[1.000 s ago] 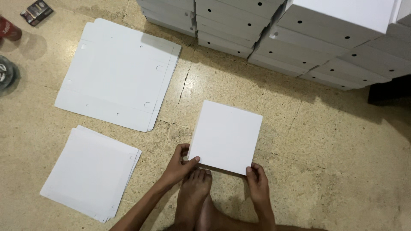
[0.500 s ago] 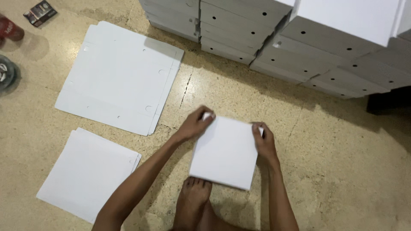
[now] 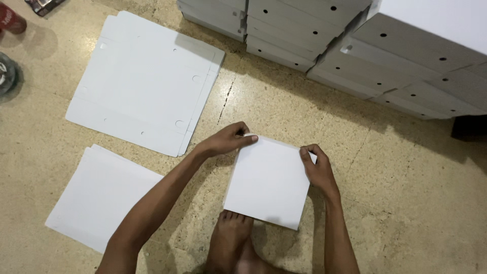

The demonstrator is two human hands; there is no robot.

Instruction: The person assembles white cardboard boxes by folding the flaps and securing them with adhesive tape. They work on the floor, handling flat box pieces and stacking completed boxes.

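Sitting on a speckled stone floor [image 3: 416, 203], a person braces 1 bare foot [image 3: 229, 238] against the near edge of a white square card [image 3: 268, 181] lying flat in front of them. Both hands reach to the card's far edge: the left hand [image 3: 225, 142] pinches the far left corner between thumb and curled fingers, while the right hand [image 3: 315, 170] wraps over the far right corner, fingers on top and the thumb hidden below. Each grasp is closed on the card, which sits between the 2 forearms with its near edge just touching the toes.

To the left, near the left forearm, a stack of plain white sheets [image 3: 96, 198] lies on the floor, its edges slightly fanned. Farther off on the same side rests a pile of larger flat box blanks [image 3: 142, 83], white, with small round holes and fold lines showing.

Along the far side stand stacks of assembled white boxes [image 3: 355, 50], flat and lidded, with small vent holes in their sides; all are shut, so any contents cannot be seen. At the far left edge, a red can [image 3: 11, 19] and a dark round object [image 3: 6, 73] are partly cut off.
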